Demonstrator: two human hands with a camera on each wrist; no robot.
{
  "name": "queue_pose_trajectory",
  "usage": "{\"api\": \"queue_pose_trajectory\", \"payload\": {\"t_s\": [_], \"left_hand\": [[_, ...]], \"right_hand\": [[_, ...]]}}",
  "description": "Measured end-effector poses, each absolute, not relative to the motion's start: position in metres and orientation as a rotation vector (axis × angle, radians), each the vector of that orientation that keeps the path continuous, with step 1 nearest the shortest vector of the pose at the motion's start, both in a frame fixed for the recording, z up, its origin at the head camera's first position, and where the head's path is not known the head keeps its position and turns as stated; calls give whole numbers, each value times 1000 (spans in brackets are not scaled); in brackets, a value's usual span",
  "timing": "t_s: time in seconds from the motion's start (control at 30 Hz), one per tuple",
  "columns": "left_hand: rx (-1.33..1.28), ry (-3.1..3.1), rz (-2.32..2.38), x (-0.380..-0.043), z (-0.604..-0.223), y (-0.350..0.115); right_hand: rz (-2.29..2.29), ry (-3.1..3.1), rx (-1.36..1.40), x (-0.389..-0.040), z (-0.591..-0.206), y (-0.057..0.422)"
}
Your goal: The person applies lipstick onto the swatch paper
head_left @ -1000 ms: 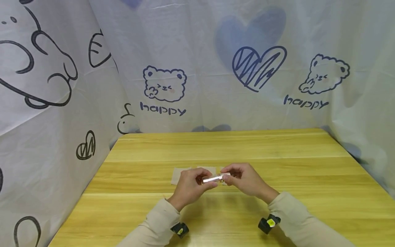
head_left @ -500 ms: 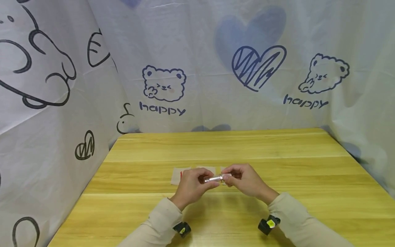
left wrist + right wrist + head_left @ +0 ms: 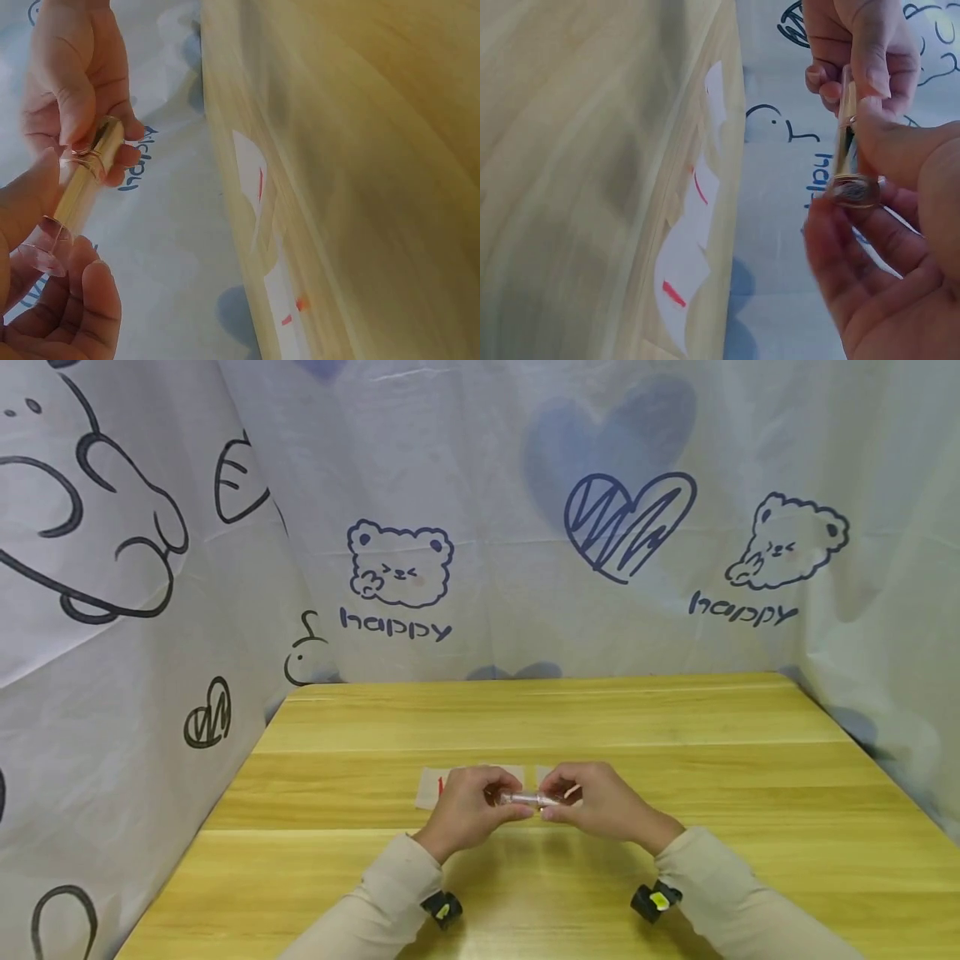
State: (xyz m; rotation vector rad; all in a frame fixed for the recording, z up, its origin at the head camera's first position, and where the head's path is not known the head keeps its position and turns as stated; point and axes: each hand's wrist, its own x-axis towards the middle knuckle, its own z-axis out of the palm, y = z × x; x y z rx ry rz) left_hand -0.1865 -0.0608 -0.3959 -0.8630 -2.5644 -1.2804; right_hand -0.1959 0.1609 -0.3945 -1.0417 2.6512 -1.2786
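Observation:
Between both hands, above the table's middle, is a slim lipstick tube (image 3: 522,798) with gold parts and a clear pinkish end. It lies nearly level in the head view. My left hand (image 3: 468,807) pinches the clear end between thumb and fingers. At the other end, my right hand (image 3: 603,802) grips the gold part. The left wrist view shows the gold body of the lipstick tube (image 3: 75,196) with a ring around it. In the right wrist view, its round gold end (image 3: 855,191) faces the camera amid the right fingers.
Three pale paper pieces lie in a row behind the hands: the left paper (image 3: 429,787), the middle paper (image 3: 512,772) and the right paper (image 3: 543,772), partly covered. Red strokes mark them. The wooden table (image 3: 675,718) ends at a printed white curtain (image 3: 495,610).
The right hand has shifted slightly down, and the tube now lies more level. More of the red mark on the left paper shows than a second ago. Both hands keep their hold.

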Motion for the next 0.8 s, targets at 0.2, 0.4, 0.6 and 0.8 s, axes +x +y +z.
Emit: {"api": "queue_pose_trajectory", "payload": {"t_s": [0.2, 0.4, 0.6, 0.8], "left_hand": [[-857, -2582, -1266, -188, -392, -59], [-782, -2634, -1269, -190, -388, -65], [-628, -2730, -1217, -195, -391, -87], [-420, -2894, -1129, -203, -403, -117]], "right_hand": [[-1097, 2750, -1152, -194, -393, 159], [-1188, 2760, -1028, -197, -399, 167], [-1326, 2787, -854, -203, -410, 185], [-1410, 2837, -673, -212, -421, 203]]}}
